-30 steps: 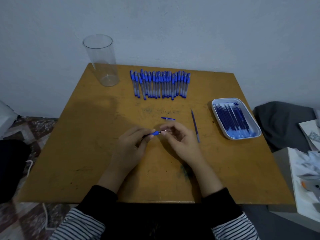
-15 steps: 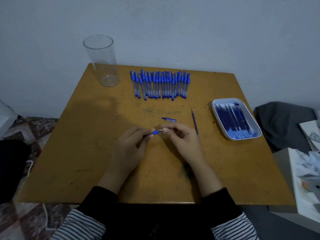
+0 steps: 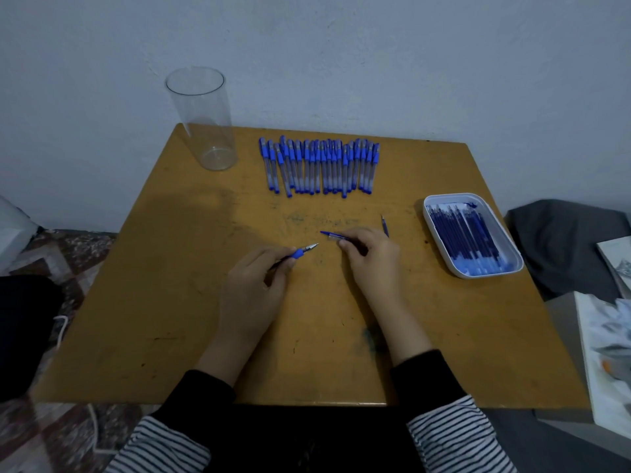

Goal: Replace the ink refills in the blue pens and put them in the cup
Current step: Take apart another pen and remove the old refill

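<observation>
We logged a yellow-brown table (image 3: 170, 302) w/ clear cup (image 3: 205, 124) upright at far-left corner, row of blue pens (image 3: 319, 167) far centre, white tray (image 3: 448, 201) of refills (image 3: 467, 240) at right, and one loose refill (image 3: 384, 225) left of tray.

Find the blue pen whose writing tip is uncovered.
The pen gripped in the left hand: its metal tip is bare, and the right hand pinches its cap. Every pen in the row wears a cap.
</observation>
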